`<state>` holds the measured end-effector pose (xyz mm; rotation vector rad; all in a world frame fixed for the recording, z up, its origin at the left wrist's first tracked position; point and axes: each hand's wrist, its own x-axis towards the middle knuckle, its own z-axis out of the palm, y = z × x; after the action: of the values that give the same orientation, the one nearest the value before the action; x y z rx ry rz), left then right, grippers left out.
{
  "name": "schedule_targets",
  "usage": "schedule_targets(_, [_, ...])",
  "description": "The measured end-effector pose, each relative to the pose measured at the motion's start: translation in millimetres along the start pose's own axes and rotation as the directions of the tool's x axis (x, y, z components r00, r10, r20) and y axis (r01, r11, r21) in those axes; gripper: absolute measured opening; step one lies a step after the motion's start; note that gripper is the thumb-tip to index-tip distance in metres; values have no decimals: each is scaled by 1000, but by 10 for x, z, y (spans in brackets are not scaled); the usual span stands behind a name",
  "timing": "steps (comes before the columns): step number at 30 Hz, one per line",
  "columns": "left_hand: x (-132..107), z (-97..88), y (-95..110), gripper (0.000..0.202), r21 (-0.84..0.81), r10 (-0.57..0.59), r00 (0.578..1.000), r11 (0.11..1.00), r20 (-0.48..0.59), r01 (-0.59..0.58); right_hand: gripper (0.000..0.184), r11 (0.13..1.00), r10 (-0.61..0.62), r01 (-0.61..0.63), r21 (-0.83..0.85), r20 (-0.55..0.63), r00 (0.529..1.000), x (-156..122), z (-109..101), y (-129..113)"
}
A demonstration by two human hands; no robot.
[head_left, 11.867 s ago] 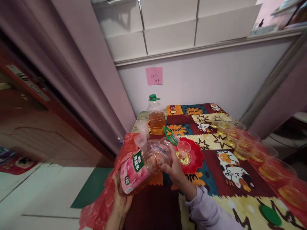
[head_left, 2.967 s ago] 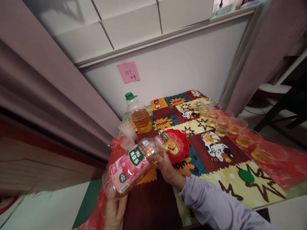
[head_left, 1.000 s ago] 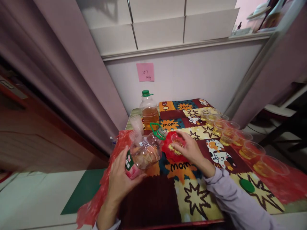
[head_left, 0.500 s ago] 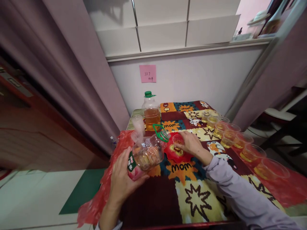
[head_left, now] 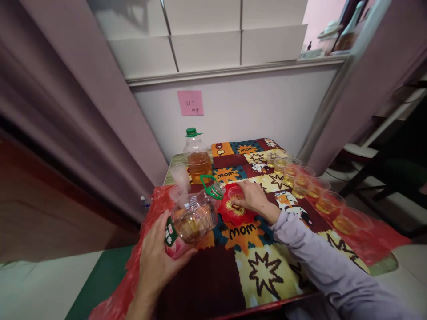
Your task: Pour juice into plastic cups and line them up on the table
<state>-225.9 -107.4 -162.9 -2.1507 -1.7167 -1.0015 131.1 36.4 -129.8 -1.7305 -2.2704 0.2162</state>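
Observation:
My left hand (head_left: 156,262) is wrapped round the base of a big clear plastic bottle (head_left: 190,215) with a pink label and a green handle ring. The bottle is tilted, neck pointing away from me, with amber liquid inside. My right hand (head_left: 254,199) reaches over a red plate (head_left: 235,212) and its fingers close on a small clear cup (head_left: 235,194) of amber liquid standing on that plate. The bottle's mouth is just left of the cup.
A second bottle (head_left: 196,158) with a green cap stands at the back. Empty stacked cups (head_left: 180,178) are at its left. Several filled cups (head_left: 308,184) line the right side. A red plastic bag (head_left: 133,275) hangs at the left edge of the patterned tablecloth (head_left: 267,271).
Three seconds ago both hands tipped the bottle over the cup. My right hand has since left the bottle and taken the cup on the red plate, and the bottle has tilted back.

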Motion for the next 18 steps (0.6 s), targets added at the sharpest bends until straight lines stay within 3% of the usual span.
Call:
schedule_targets(4, [23, 7, -12, 120, 6, -2, 1000, 1000, -14, 2, 60, 998, 0, 4, 70, -67, 998, -80, -61, 89])
schedule_targets(9, [19, 0, -12, 115, -27, -61, 998, 998, -32, 60, 62, 970, 12, 47, 238, -241, 971, -359, -294, 554])
schedule_targets(13, [16, 4, -47, 114, -41, -72, 997, 997, -31, 71, 50, 991, 59, -25, 133, -265, 962, -668, -577, 1079])
schedule_targets(18, [38, 21, -67, 116, -47, -50, 998, 998, -39, 48, 46, 996, 74, -81, -28, -196, 978, -993, -800, 1677])
